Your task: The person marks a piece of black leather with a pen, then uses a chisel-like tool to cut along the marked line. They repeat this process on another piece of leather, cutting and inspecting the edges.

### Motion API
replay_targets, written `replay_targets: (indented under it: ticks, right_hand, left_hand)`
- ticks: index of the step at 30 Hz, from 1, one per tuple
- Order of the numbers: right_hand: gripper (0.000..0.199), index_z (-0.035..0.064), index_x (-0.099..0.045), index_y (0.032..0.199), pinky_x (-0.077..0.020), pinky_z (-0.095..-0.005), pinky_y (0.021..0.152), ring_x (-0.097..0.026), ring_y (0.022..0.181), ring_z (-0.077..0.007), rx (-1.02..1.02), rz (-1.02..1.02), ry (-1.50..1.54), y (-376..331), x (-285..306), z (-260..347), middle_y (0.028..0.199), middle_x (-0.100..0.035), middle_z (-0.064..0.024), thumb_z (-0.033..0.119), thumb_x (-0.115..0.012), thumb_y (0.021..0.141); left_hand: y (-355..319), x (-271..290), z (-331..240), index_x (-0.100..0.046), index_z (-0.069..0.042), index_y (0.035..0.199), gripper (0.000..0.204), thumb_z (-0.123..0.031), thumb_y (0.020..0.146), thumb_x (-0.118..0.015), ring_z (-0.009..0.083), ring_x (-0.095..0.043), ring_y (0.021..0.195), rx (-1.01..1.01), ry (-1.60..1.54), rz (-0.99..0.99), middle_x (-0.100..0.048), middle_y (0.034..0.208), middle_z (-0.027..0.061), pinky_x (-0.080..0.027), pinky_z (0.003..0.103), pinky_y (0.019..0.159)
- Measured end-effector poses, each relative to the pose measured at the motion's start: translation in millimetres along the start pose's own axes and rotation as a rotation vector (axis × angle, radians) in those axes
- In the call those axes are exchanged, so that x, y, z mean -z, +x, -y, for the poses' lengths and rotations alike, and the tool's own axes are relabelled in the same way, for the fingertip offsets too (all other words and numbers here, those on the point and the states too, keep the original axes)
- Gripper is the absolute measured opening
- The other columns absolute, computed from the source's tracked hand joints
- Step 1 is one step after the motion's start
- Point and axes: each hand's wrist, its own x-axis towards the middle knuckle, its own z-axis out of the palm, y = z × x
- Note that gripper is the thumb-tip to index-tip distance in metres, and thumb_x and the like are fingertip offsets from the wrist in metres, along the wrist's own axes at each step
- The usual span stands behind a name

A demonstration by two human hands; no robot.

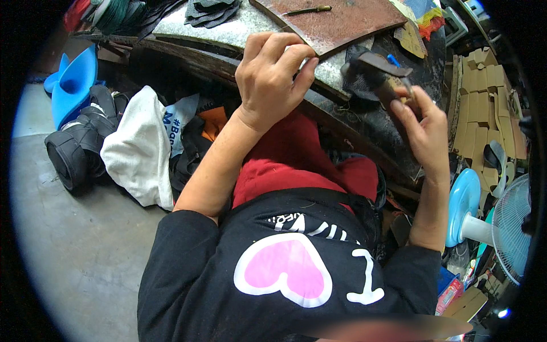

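The left hand (272,77) sits in the upper middle of the frame, its fingers curled together and pinching the lower edge of a brown leather sheet (336,23) that lies flat on the bench (228,31). To its right, in the upper right of the frame, the right hand (424,128) is clamped around the wooden handle of a hammer (379,71), whose dark head points left and hangs just beside the leather's corner, near the left hand's fingertips but not touching them. The two hands are apart, with the hammer head between them.

A thin tool with a yellowish handle (307,9) lies on top of the leather sheet at the top edge of the frame. A stack of dark cut pieces (212,10) rests on the bench to the upper left of the left hand. Below the bench edge, in the middle left, a white cloth (139,151) is heaped beside a pair of black boots (80,142), with a blue plastic shape (74,80) above them. On the right side stand stacked cardboard pieces (484,97) and, lower down, a blue and white fan (507,222). The grey floor (74,245) fills the lower left
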Motion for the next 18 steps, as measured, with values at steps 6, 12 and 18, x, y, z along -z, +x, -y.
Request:
replay_targets:
  ticks: [6, 12, 18]
  right_hand:
    - [0.021, -0.0001, -0.065, 0.108, -0.0454, -0.0232, 0.066, -0.056, 0.071, -0.0065, 0.085, -0.183, 0.153, -2.2, 12.8, 3.8, 0.077, -0.063, -0.0028, 0.014, -0.065, 0.093]
    - [0.025, 0.0017, -0.066, 0.105, -0.0441, -0.0249, 0.060, -0.055, 0.066, -0.0064, 0.062, -0.024, -0.109, 15.1, 2.2, -3.3, 0.070, -0.061, -0.0041, 0.023, -0.068, 0.091]
    - [0.027, 0.0005, -0.065, 0.104, -0.0443, -0.0261, 0.059, -0.055, 0.066, -0.0073, 0.124, -0.147, 0.045, 10.6, 13.1, -3.4, 0.069, -0.060, -0.0057, 0.024, -0.066, 0.092]
  left_hand:
    - [-0.7, 2.0, 4.6, -0.068, -0.012, 0.083, 0.012, -0.013, 0.073, -0.075, 0.0254, -0.058, 0.094, 0.002, 0.045, 0.042, -0.065, 0.092, 0.0021, -0.049, 0.035, 0.080]
    - [5.5, -9.4, 3.3, -0.070, -0.012, 0.087, 0.016, -0.015, 0.073, -0.078, 0.0255, -0.057, 0.100, -0.001, 0.029, 0.089, -0.067, 0.096, 0.0017, -0.046, 0.035, 0.087]
    - [11.1, -11.6, 13.8, -0.071, -0.013, 0.090, 0.021, -0.023, 0.074, -0.080, 0.0256, -0.056, 0.107, -0.019, 0.054, 0.188, -0.069, 0.103, 0.0010, -0.044, 0.035, 0.092]
